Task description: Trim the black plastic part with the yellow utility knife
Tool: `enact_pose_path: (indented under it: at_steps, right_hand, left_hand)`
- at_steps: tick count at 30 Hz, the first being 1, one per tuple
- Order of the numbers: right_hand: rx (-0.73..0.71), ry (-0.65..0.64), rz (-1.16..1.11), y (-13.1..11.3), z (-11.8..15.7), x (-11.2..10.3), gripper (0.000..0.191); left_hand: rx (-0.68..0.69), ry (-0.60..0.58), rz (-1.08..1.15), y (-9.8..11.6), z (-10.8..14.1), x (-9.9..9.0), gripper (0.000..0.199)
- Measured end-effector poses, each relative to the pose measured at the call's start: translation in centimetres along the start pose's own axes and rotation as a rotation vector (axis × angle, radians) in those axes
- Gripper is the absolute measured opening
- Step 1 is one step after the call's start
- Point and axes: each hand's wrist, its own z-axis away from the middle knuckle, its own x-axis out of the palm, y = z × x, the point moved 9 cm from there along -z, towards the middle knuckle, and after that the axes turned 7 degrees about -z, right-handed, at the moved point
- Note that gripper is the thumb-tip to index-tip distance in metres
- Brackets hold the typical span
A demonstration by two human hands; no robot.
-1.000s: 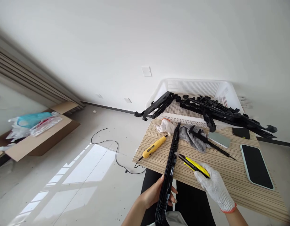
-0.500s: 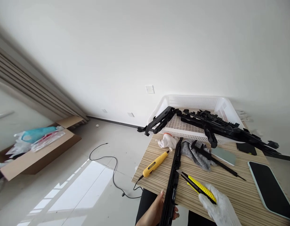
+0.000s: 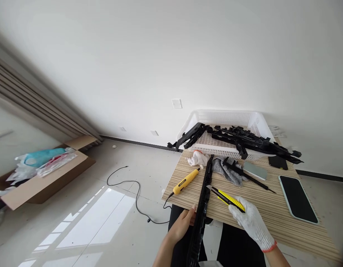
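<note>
My bare left hand (image 3: 182, 225) is closed around the lower part of a long black plastic strip (image 3: 202, 204), some fingers hidden behind it. The strip leans over the table's front edge, its far end by a grey cloth (image 3: 225, 173). In my right hand (image 3: 251, 219), which wears a white knit glove, is a yellow and black utility knife (image 3: 230, 199). Its bare blade points left and meets the strip's right side in the view; whether it touches, I cannot tell. A yellow corded pen-shaped power tool (image 3: 186, 181) lies left of the strip.
A white basket (image 3: 221, 151) of black plastic parts stands at the back of the wooden table (image 3: 267, 205), parts jutting past its sides. A black caliper (image 3: 244, 173), a white glove (image 3: 198, 158) and a phone (image 3: 298, 198) lie there. Left on the floor is an open carton (image 3: 53, 174).
The view has pulled back slightly, showing more of both arms and my lap. My left hand still grips the strip and my right still holds the knife, its blade beside the strip.
</note>
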Motion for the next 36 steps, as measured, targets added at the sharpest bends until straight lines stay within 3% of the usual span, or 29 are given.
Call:
enact_pose_path:
  at_steps: [4,9,15,24,31,34,36]
  right_hand:
    - [0.003,-0.034,-0.096,0.1,0.0,0.5,0.032]
    - [0.007,-0.057,-0.222,0.2,-0.4,0.8,0.031]
    - [0.09,-0.075,-0.237,1.5,-1.3,1.0,0.029]
    - [0.093,-0.064,-0.235,1.0,-1.2,1.1,0.024]
    - [0.054,-0.044,-0.196,0.0,-0.6,0.6,0.021]
    - [0.037,-0.103,-0.146,-0.2,-0.3,0.9,0.019]
    - [0.02,-0.063,-0.144,-0.2,-0.4,0.4,0.019]
  left_hand:
    - [0.057,0.158,-0.216,-0.1,0.5,-1.1,0.05]
    - [0.073,-0.019,-0.051,0.0,0.0,0.4,0.046]
    - [0.046,-0.137,-0.068,1.8,0.2,2.5,0.058]
    - [0.075,-0.152,0.018,0.5,-0.2,3.7,0.056]
    - [0.106,-0.213,-0.144,1.8,0.3,5.4,0.054]
    - [0.16,-0.252,-0.179,2.7,0.5,6.7,0.049]
    - [0.173,-0.257,-0.192,2.9,0.4,7.1,0.048]
